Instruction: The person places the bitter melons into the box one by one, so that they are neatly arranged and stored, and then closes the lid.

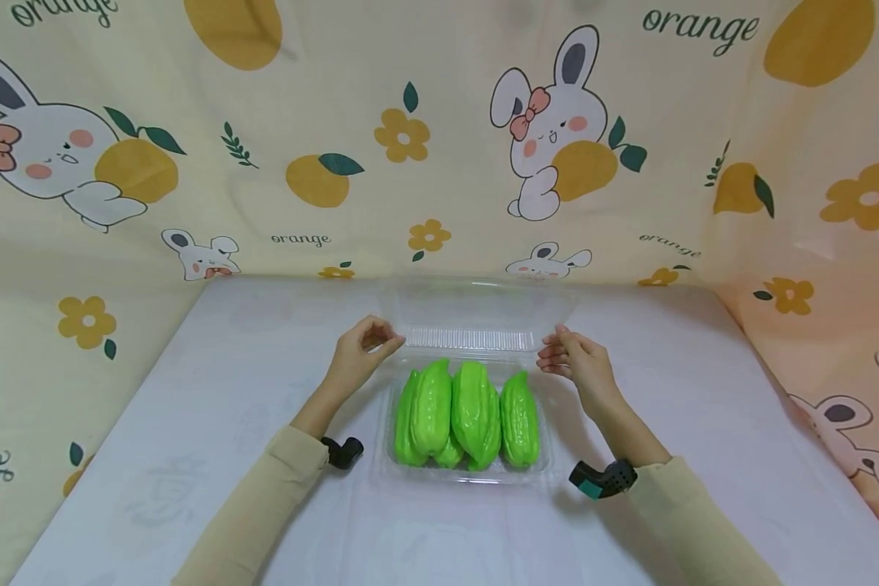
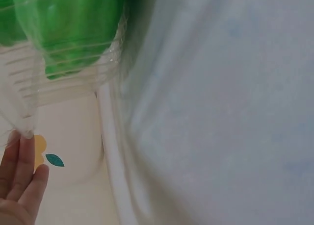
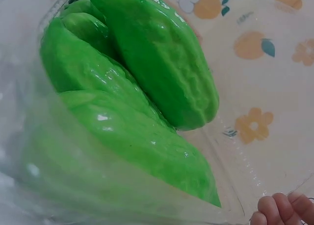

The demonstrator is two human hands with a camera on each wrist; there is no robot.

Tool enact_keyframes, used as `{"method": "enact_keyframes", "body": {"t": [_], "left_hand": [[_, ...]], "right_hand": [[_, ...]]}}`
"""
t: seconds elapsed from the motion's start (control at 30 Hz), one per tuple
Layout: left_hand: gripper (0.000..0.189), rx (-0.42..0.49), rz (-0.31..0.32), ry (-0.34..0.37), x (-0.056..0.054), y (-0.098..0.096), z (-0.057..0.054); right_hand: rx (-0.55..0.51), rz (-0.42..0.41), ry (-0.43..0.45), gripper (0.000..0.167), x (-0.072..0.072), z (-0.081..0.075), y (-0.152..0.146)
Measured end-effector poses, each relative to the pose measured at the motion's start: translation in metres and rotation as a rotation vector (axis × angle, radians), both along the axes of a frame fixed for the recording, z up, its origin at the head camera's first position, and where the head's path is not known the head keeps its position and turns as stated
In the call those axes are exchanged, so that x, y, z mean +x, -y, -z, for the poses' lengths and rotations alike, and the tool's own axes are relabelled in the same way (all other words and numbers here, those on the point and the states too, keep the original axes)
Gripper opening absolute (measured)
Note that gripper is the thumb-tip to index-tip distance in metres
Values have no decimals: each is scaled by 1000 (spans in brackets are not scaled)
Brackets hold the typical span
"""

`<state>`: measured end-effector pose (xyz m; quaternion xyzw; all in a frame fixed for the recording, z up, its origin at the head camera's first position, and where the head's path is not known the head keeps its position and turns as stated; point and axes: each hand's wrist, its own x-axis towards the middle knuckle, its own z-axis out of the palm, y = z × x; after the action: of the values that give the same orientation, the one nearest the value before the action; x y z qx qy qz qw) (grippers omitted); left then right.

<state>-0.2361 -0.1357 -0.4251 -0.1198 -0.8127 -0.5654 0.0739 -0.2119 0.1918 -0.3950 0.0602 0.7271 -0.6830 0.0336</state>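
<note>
Several glossy green bitter melons lie side by side in a clear plastic container, its hinged lid standing raised at the back. My left hand pinches the lid's left edge between thumb and fingers. On the opposite side, my right hand pinches the lid's right edge. Fingertips meet the clear plastic in the left wrist view, the thumb out of sight there. Through the plastic in the right wrist view, the bitter melons show close up, with curled fingers at the lower right corner.
The container stands on a white-covered table. Behind the table hangs a cream cloth printed with rabbits, oranges and flowers. Black wrist cameras sit on the left wrist and the right wrist.
</note>
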Motion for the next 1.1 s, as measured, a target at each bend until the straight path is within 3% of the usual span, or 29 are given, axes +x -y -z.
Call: {"method": "enact_keyframes", "body": {"t": [0.27,0.43,0.73,0.97,1.1], "left_hand": [[24,108,17,147,3,-1,-2],[34,185,-4,218,6,-3,-3],[53,213,-34,308,8,-5,-6],[49,263,-53,364,12,-8,-12],[50,269,-20,386,14,-6,-13]], "right_hand": [[-19,8,-3,39,0,1,0],[-20,2,-5,40,1,1,0],[-40,-1,-7,33,3,2,-1],[-58,-44,-4,29,4,3,-4],[-70,-64,-8,27,5,5,-6]]}}
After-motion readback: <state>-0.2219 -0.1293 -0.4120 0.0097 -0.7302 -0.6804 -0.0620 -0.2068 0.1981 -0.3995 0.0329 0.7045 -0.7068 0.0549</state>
